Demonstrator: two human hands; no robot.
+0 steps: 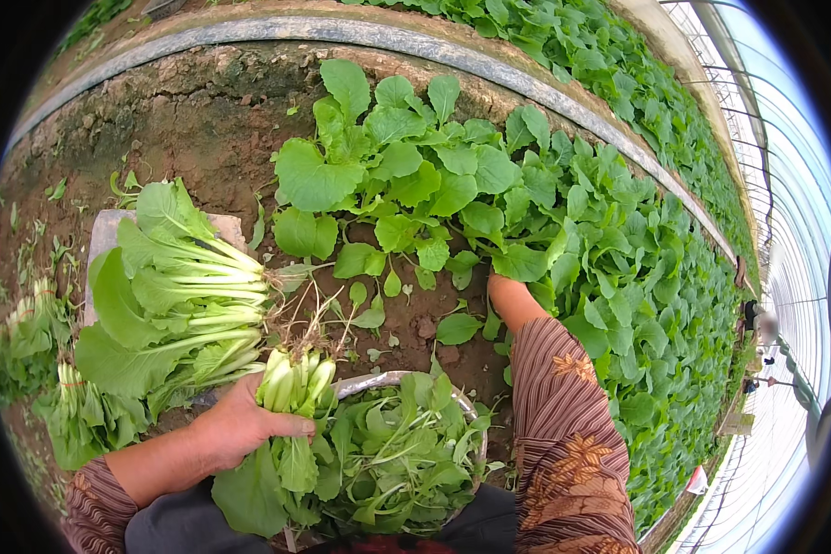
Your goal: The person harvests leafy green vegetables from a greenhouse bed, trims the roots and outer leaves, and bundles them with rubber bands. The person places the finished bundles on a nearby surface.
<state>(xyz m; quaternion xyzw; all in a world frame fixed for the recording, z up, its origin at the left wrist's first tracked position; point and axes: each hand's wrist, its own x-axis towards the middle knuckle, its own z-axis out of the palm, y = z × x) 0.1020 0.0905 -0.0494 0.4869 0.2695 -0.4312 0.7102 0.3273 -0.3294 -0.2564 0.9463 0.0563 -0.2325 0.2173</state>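
My left hand grips a bunch of leafy greens by the pale stems, roots pointing up and leaves hanging down. Beside it, a pile of pulled greens lies on a flat board, roots toward the right. A round tub of loose green leaves stands before my lap, just right of my left hand. My right hand reaches in among the growing leafy plants; leaves hide its fingers, so its hold cannot be seen.
Tied bunches of greens lie on the soil at the left. A grey pipe or hose curves across the bed's far side, with more plants beyond. Dense plants fill the right side. The greenhouse's film wall arches at the far right.
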